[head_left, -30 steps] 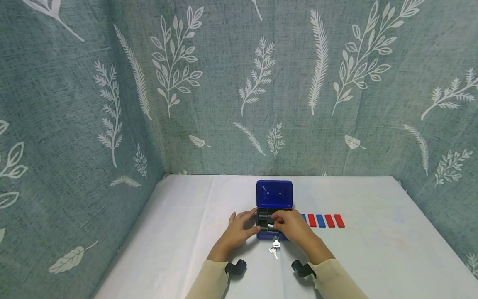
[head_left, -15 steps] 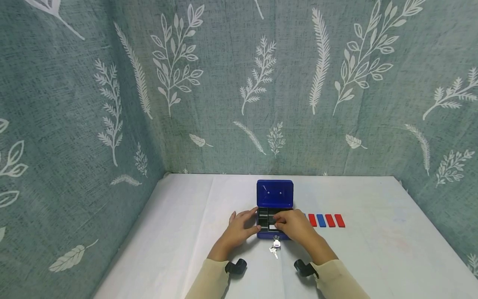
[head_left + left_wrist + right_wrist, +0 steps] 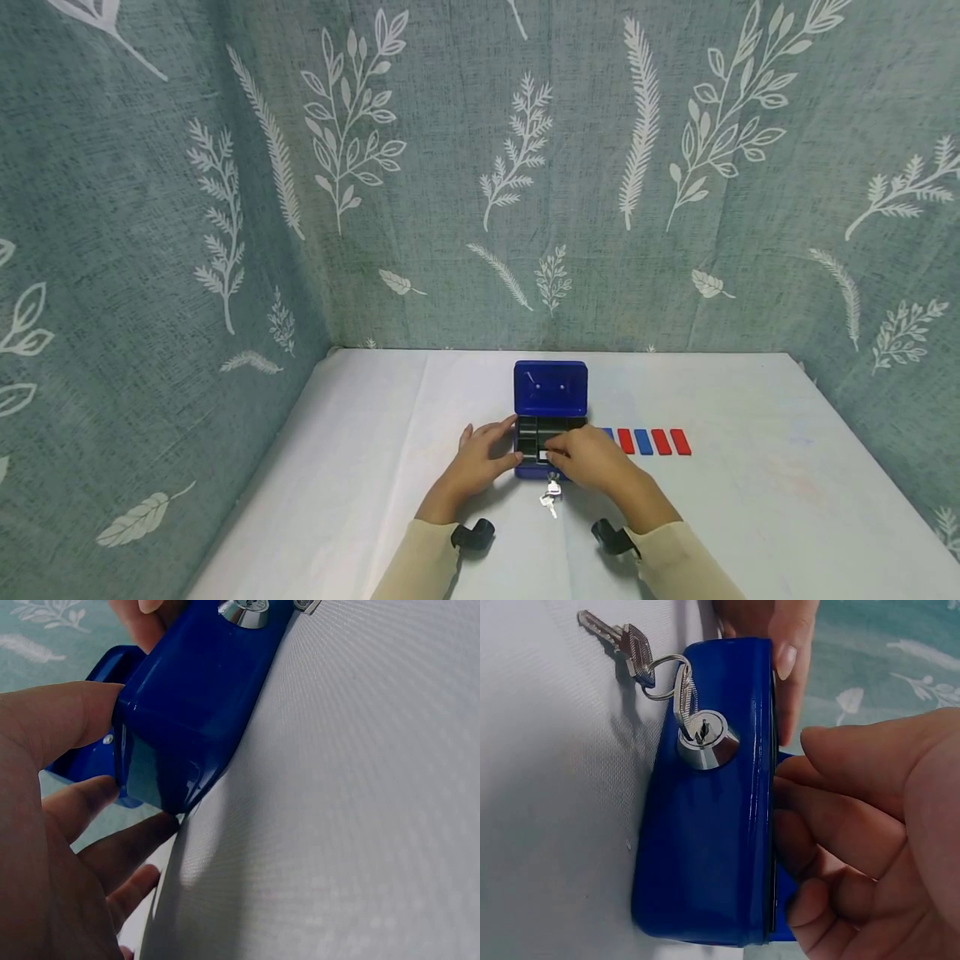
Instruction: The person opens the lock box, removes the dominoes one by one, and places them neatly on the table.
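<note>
An open blue cash box (image 3: pixel 552 387) with a black compartment tray (image 3: pixel 528 428) stands on the white table, lid raised at the back. My left hand (image 3: pixel 483 457) grips its left end, thumb on the front corner and fingers along the side. My right hand (image 3: pixel 596 457) reaches into the tray's right part with bent fingers. A small white rectangular piece (image 3: pixel 543 456) lies there, right at the thumb and partly covered. I cannot tell whether the fingers pinch it. In the right wrist view the fingertips are hidden behind the box's front wall (image 3: pixel 705 840).
A key sits in the front lock (image 3: pixel 709 739), with a second key (image 3: pixel 619 641) hanging from its ring over the tabletop. To the right, several red tiles (image 3: pixel 661 442) and blue tiles (image 3: pixel 642 442) form a row. A patterned green cloth (image 3: pixel 450 167) stands behind the table.
My right hand has shifted slightly toward the front of the tray. The white piece, a thin edge at first, now shows its flat face in the compartment. My left hand stays put.
</note>
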Demonstrator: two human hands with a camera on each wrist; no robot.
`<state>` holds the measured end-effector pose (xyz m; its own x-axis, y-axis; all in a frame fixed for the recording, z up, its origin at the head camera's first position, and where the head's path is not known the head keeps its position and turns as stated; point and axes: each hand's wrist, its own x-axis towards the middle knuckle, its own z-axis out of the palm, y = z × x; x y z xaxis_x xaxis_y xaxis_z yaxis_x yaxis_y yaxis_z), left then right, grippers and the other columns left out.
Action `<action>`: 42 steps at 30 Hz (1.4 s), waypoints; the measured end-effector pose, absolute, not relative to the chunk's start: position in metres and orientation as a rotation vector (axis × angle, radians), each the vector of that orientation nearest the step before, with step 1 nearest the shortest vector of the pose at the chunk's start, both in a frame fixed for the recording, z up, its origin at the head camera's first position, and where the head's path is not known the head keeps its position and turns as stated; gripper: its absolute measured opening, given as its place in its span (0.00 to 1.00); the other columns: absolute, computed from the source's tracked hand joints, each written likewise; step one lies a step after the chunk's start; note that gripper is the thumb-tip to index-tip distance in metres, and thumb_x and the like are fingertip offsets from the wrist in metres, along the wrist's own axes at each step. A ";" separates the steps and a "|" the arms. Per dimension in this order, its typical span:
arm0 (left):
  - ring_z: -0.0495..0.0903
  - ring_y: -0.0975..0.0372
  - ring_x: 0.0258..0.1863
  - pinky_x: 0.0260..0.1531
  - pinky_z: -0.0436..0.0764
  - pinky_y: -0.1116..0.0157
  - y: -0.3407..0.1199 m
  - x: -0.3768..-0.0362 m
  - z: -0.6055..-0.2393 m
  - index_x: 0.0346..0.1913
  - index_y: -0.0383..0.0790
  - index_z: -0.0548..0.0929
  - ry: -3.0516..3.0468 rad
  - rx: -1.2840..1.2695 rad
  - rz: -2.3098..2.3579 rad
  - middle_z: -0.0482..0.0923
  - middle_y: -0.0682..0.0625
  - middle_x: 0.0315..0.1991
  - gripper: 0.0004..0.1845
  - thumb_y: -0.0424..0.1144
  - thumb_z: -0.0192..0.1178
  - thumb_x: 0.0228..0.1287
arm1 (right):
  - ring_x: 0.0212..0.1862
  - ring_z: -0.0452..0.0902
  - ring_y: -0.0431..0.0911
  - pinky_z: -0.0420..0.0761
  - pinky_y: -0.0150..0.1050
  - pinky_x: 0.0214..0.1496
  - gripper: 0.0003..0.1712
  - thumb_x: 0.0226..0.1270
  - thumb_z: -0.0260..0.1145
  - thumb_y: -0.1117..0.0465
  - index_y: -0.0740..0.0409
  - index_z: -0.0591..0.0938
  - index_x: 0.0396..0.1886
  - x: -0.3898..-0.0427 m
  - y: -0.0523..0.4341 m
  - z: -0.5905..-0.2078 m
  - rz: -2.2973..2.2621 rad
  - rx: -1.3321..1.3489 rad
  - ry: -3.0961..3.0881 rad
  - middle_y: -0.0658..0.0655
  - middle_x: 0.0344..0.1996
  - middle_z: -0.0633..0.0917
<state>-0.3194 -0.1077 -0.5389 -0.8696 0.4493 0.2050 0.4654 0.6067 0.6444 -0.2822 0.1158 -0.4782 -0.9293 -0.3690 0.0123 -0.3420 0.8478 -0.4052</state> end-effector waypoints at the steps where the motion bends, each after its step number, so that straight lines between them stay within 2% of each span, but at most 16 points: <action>1: 0.66 0.52 0.66 0.68 0.40 0.41 -0.108 -0.320 -0.539 0.72 0.47 0.67 -2.794 -0.799 -1.132 0.76 0.49 0.61 0.35 0.55 0.57 0.64 | 0.45 0.81 0.49 0.78 0.55 0.54 0.14 0.66 0.66 0.55 0.54 0.88 0.47 -0.282 0.116 -0.478 -0.627 -0.579 2.948 0.51 0.42 0.87; 16: 0.66 0.51 0.66 0.68 0.40 0.40 -0.108 -0.319 -0.538 0.72 0.46 0.67 -2.792 -0.805 -1.131 0.75 0.48 0.62 0.36 0.56 0.57 0.64 | 0.50 0.77 0.50 0.75 0.55 0.58 0.15 0.67 0.66 0.54 0.50 0.86 0.51 -0.280 0.115 -0.476 -0.618 -0.587 2.893 0.50 0.45 0.85; 23: 0.66 0.51 0.66 0.68 0.40 0.40 -0.108 -0.320 -0.538 0.72 0.46 0.67 -2.778 -0.815 -1.134 0.75 0.48 0.62 0.36 0.56 0.57 0.64 | 0.42 0.74 0.44 0.79 0.49 0.50 0.13 0.65 0.68 0.56 0.51 0.86 0.48 -0.281 0.112 -0.481 -0.719 -0.541 2.931 0.46 0.40 0.84; 34: 0.65 0.51 0.67 0.68 0.40 0.41 -0.107 -0.320 -0.539 0.72 0.47 0.67 -2.798 -0.801 -1.122 0.75 0.48 0.62 0.35 0.55 0.57 0.64 | 0.43 0.80 0.46 0.80 0.51 0.51 0.15 0.60 0.72 0.59 0.54 0.86 0.48 -0.282 0.113 -0.485 -0.827 -0.527 2.915 0.49 0.40 0.86; 42: 0.65 0.52 0.67 0.69 0.40 0.41 -0.107 -0.321 -0.540 0.72 0.47 0.67 -2.801 -0.789 -1.129 0.75 0.48 0.62 0.35 0.55 0.57 0.64 | 0.35 0.74 0.41 0.80 0.43 0.45 0.14 0.59 0.72 0.62 0.53 0.86 0.47 -0.283 0.113 -0.485 -0.893 -0.531 2.923 0.41 0.28 0.82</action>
